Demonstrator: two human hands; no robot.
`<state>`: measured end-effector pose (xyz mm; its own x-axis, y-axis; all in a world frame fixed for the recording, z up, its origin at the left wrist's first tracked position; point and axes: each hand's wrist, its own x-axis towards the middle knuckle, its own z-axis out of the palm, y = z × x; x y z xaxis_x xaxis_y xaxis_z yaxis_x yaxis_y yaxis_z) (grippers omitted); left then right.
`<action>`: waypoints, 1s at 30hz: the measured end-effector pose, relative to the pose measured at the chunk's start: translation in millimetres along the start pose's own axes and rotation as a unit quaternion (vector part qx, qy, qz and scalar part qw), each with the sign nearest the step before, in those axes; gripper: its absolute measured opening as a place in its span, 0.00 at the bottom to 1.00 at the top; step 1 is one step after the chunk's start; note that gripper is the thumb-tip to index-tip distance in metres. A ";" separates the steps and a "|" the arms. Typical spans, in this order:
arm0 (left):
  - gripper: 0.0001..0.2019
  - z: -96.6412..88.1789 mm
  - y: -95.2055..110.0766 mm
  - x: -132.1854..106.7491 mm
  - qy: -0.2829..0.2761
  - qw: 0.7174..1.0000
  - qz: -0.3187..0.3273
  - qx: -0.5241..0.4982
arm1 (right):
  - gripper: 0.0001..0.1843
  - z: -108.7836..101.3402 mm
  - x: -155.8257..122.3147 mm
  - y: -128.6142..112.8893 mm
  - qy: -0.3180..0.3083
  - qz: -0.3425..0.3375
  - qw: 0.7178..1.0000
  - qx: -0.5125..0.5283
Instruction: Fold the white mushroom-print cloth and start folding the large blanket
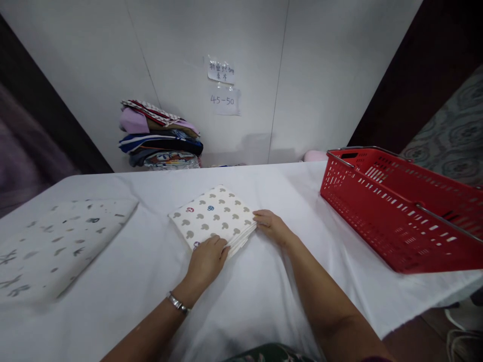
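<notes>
Folded cloth (213, 215) with little mushroom shapes on it lies flat near the middle of the tabletop (264, 291). It is cream, and most of the mushrooms are grey. A few are red or blue. It is folded into a thick square, and one corner points toward the person.

Both hands are on the near side of the cloth. The left hand (207, 259) lies palm down on the near edge, with the fingers flat on top of the cloth. A silver bracelet (177, 303) is on that wrist. The right hand (270, 225) touches the right corner of the cloth, and its fingertips press against the stacked edges there. Neither hand grips or lifts the cloth. Both are open and rest on it.

A white sheet covers the tabletop. On the left lies a bigger folded cloth (56, 241), white with grey marks, well apart from the hands. On the right stands a red plastic basket (400, 211) with metal handles. At the back, by the white wall, sits a pile of folded clothes (160, 136) in many colours. Two paper notes (223, 85) are stuck on the wall above.
</notes>
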<state>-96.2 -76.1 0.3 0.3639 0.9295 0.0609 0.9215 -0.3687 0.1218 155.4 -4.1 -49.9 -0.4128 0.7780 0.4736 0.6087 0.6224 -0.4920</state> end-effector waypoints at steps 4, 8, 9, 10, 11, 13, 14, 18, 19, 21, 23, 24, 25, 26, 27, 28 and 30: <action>0.13 0.4 0.6 0.5 0.007 1.000 0.001 0.007 | 0.19 0.8 -0.4 1.1 0.000 0.002 1.000 0.002; 0.13 2.1 0.3 0.2 0.016 1.000 0.001 0.015 | 0.16 2.1 1.0 -0.3 0.003 0.008 1.000 -0.012; 0.13 2.4 0.0 0.1 0.016 1.000 0.003 0.018 | 0.16 3.0 1.6 -0.9 0.007 0.010 1.000 -0.019; 0.13 2.6 -0.4 -0.2 0.018 1.000 0.006 0.022 | 0.15 4.0 2.2 -1.5 0.013 0.012 1.000 -0.025; 0.13 2.8 -0.9 -0.5 0.021 0.999 0.010 0.026 | 0.14 5.3 2.8 -2.2 0.022 0.013 0.999 -0.032; 0.14 3.2 -2.2 -1.6 0.032 0.999 0.020 0.037 | 0.13 7.9 3.7 -3.4 0.046 0.007 0.998 -0.040; 0.14 3.5 -2.8 -2.2 0.037 0.998 0.027 0.044 | 0.12 9.1 4.0 -3.9 0.057 0.002 0.998 -0.041; 0.13 5.9 -4.1 -4.1 0.021 0.996 0.055 0.061 | 0.12 11.4 3.8 -3.5 0.055 -0.012 0.998 -0.038; 0.13 6.8 -4.1 -4.3 0.016 0.996 0.060 0.061 | 0.12 11.4 3.6 -3.0 0.049 -0.011 0.998 -0.036; 0.13 8.8 -4.2 -4.3 0.017 0.996 0.064 0.060 | 0.12 11.1 3.1 -1.7 0.044 -0.011 0.998 -0.032; 0.13 10.2 -4.4 -4.3 0.025 0.996 0.063 0.054 | 0.12 10.8 2.8 -0.7 0.047 -0.008 0.998 -0.030; 0.12 10.5 -4.5 -4.3 0.027 0.997 0.059 0.050 | 0.12 10.8 2.7 -0.4 0.050 -0.006 0.998 -0.029; 0.12 10.4 -4.5 -4.4 0.028 0.997 0.053 0.044 | 0.12 10.7 2.5 -0.3 0.053 -0.004 0.998 -0.028; 0.12 9.9 -4.4 -4.6 0.029 0.998 0.047 0.038 | 0.12 10.7 2.4 -0.3 0.054 -0.001 0.998 -0.028; 0.11 9.1 -4.0 -4.9 0.030 0.998 0.040 0.032 | 0.12 10.5 2.2 -0.4 0.053 0.000 0.998 -0.027; 0.10 8.0 -3.4 -5.1 0.031 0.999 0.033 0.026 | 0.12 10.2 2.0 -0.7 0.050 -0.001 0.998 -0.026; 0.08 5.0 -1.9 -5.5 0.033 0.999 0.023 0.016 | 0.13 9.2 1.6 -1.7 0.042 -0.010 0.999 -0.025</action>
<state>-99.2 -80.5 -5.2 0.3965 0.9087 0.1308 0.9087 -0.4088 0.0852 147.4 -3.1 -55.0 -0.3674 0.7547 0.5436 0.6358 0.6304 -0.4454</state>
